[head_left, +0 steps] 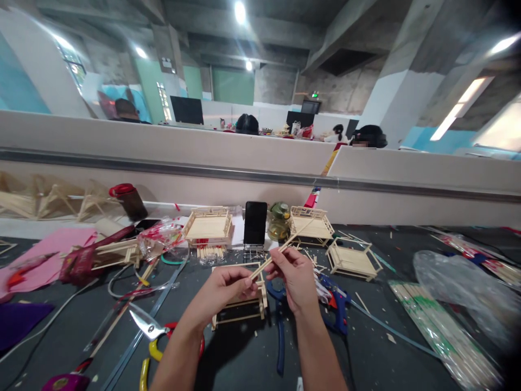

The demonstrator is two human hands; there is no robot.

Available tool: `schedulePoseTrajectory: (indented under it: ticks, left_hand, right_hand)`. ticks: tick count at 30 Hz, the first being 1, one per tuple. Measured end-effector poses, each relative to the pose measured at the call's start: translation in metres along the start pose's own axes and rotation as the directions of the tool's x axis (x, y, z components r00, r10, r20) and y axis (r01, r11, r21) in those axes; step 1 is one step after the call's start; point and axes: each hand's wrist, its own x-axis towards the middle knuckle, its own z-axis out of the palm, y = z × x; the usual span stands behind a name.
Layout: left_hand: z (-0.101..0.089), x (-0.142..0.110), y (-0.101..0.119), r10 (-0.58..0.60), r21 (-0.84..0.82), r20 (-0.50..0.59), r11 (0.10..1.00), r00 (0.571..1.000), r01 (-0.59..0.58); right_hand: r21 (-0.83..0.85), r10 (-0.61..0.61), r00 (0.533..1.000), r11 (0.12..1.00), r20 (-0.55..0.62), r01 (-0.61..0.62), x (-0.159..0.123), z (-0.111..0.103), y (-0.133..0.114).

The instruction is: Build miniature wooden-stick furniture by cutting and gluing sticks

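Between my two hands runs a thin wooden stick (299,230), slanting up to the right; whether it is one stick or two together I cannot tell. My left hand (228,290) pinches its lower end. My right hand (293,271) grips it farther up with thumb and fingers. Beneath them stands a small wooden stick frame (240,312), partly hidden by my left hand. Blue-handled pliers (280,336) lie just below my right hand, their head partly covered. A blue glue gun (340,307) rests to the right of that hand.
Scissors (150,328) lie left of my left forearm. Small wooden bed-like models (208,225) stand behind, flanking a phone (255,224) on a stand and a green-lidded bottle (279,222). Packed sticks (443,326) lie at right. A low white partition (183,141) closes the back; people sit beyond.
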Motion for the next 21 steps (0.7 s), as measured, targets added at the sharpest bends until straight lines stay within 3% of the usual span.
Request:
schedulePoseTrajectory:
  ticks: [4, 7, 16, 21]
  left_hand:
    - [0.006, -0.003, 0.006, 0.086, 0.011, -0.091, 0.996, 0.992, -0.085]
    - [0.011, -0.002, 0.005, 0.088, -0.038, -0.143, 0.995, 0.986, -0.094]
    - [0.007, -0.001, 0.004, -0.077, -0.172, -0.063, 0.983, 0.995, 0.065]
    - [0.007, -0.002, 0.005, -0.084, -0.207, -0.025, 0.975, 0.996, 0.077]
  right_hand:
    - [-0.071, 0.021, 0.994, 0.997, 0.109, -0.013, -0.005, 0.007, -0.001]
    - [-0.152, 0.022, 0.988, 0.988, 0.155, 0.002, -0.009, 0.012, 0.000]
    - [-0.224, 0.020, 0.992, 0.974, 0.125, 0.008, -0.008, 0.008, -0.001]
    - [-0.275, 0.009, 0.991, 0.961, 0.135, 0.028, -0.007, 0.006, 0.002]
